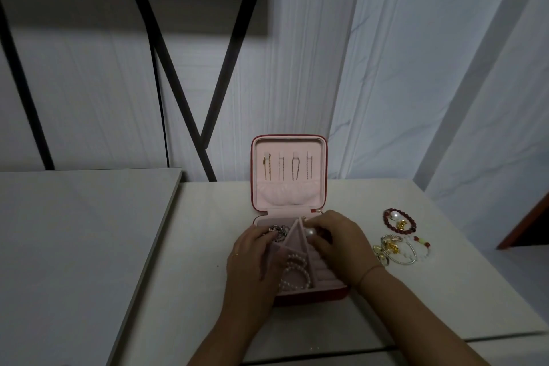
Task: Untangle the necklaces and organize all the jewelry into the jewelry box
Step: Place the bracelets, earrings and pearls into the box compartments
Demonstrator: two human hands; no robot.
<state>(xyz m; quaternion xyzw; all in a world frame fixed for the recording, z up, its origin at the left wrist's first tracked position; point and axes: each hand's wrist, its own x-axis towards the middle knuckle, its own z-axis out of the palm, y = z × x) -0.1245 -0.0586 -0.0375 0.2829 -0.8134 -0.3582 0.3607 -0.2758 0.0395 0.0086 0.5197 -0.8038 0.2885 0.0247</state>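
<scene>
At the middle of the white surface (208, 217) stands the jewelry box (312, 298), red outside and pink within, its lid (319, 163) propped upright toward the wall. Four thin chains (280, 169) hang side by side from hooks in the lid, their lower ends tucked into a gathered pocket. Both hands are over the open base. The left hand (255, 252) covers the box's left edge, its fingers bent down to the back-left compartment where a silver chain (277, 230) lies in a heap; whether they grip the chain or only touch it cannot be told. The right hand (341, 242) reaches in from the right with its fingers curled, the tips pinching a pearl piece (310, 232) just beside a slanting pink divider. Pearl bracelets (294, 258) lie coiled in the front-left compartment, between the two hands, and the padded ring rolls (322, 272) fill the front right of the base. Well to the right of the box, loose on the surface, lies a red bead bracelet (385, 218) ringing a pearl and a small gold item (too small to make out). Nearer the person sits a cluster of silver bangles (401, 261) and gold pieces (390, 245), touching a white bead bracelet (423, 248) with a few red beads. A grey second surface (89, 232) adjoins on the left.
</scene>
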